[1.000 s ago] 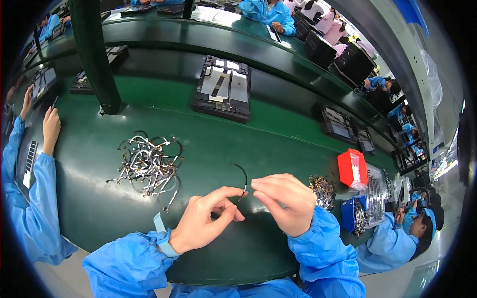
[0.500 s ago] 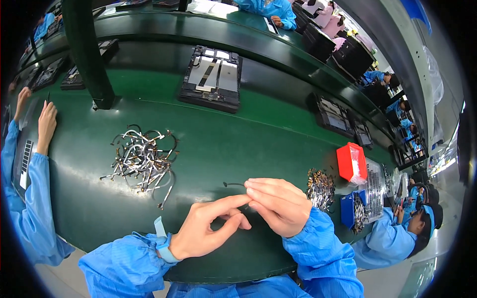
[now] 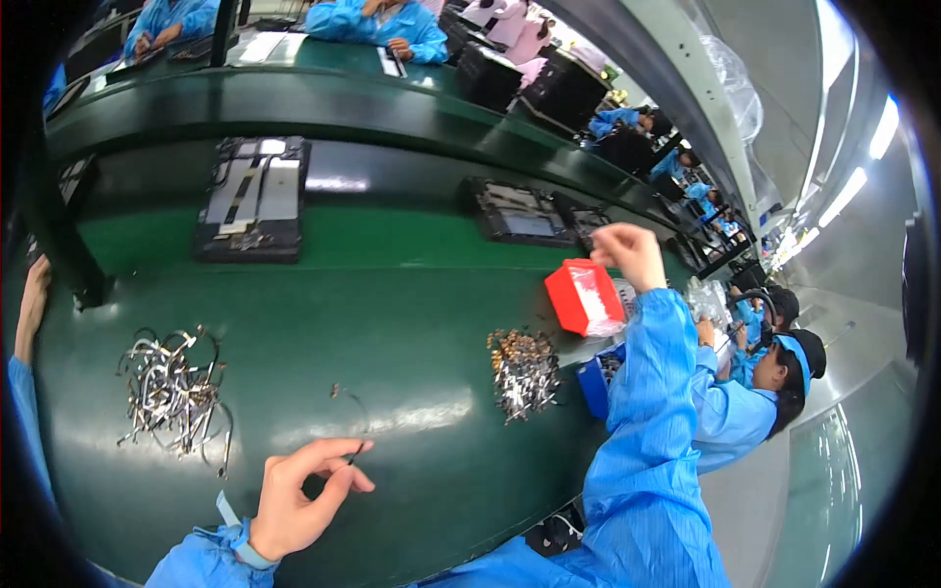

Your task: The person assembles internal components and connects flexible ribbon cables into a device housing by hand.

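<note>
My left hand [image 3: 306, 495] is low over the green bench, its thumb and index finger pinching a thin dark flex cable [image 3: 359, 453]. The cable curves up from the fingertips to a small brownish end. My right hand [image 3: 630, 255] reaches out above the back edge of a red plastic bin [image 3: 580, 302], fingers bent together; whatever they may hold is hidden. Clear plastic film lines the bin. A tangled heap of silvery and black flex cables [image 3: 174, 392] lies left of my left hand. Nearer the bin is a denser pile of small cable parts with copper-coloured ends [image 3: 523, 374].
A blue bin [image 3: 594, 384] with parts stands beside my right sleeve. Opened tablet-like devices [image 3: 253, 201] lie along the back, below a dark green rail [image 3: 343, 122]. A green post [image 3: 64, 235] rises at left. Co-workers in blue sit at right [image 3: 740, 397] and across.
My hands have separated: the right has moved out to the red bin, while the left keeps a cable pinched. The view has swung right, shifting the bench items leftward.
</note>
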A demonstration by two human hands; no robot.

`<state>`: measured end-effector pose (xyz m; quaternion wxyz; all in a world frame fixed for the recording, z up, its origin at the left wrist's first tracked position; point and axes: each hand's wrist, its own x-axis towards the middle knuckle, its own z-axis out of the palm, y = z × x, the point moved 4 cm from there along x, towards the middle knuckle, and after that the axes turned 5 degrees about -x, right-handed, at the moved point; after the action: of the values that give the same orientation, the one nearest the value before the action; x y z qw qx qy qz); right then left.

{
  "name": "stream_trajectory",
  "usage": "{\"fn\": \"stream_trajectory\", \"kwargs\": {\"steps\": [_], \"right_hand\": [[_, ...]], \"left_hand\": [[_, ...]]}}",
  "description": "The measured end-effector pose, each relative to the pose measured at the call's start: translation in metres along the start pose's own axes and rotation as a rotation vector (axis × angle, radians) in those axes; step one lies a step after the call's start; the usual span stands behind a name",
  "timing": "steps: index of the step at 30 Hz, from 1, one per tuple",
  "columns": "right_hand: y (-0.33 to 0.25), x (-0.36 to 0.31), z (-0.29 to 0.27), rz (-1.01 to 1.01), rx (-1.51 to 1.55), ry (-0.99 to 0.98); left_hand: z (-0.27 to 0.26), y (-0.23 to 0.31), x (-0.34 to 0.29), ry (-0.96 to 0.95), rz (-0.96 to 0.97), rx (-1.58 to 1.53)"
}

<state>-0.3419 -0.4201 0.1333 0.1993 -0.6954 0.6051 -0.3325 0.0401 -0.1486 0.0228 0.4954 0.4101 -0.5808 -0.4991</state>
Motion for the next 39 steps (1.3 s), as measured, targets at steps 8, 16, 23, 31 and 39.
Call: {"fn": "stream_trajectory", "kwargs": {"steps": [8,16,23,31,39], "right_hand": [[0.110,0.040,-0.026,0.241,-0.708,-0.172],[0.129,0.124,0.009,0.164,-0.453,-0.011],[0.196,0.183,0.034,0.362,-0.890,-0.192],[0.147,0.179,0.089,0.614,-0.636,-0.445],[0.084,0.191,0.101,0.535,0.627,-0.104]], "left_hand": [[0.000,-0.028,0.001,0.033,-0.139,-0.079],[0.001,-0.021,0.003,0.046,-0.334,-0.181],[-0.001,-0.021,0.009,0.012,-0.243,-0.135],[-0.008,-0.017,0.007,0.073,-0.324,-0.177],[-0.001,-0.008,0.008,0.045,-0.257,-0.164]]}}
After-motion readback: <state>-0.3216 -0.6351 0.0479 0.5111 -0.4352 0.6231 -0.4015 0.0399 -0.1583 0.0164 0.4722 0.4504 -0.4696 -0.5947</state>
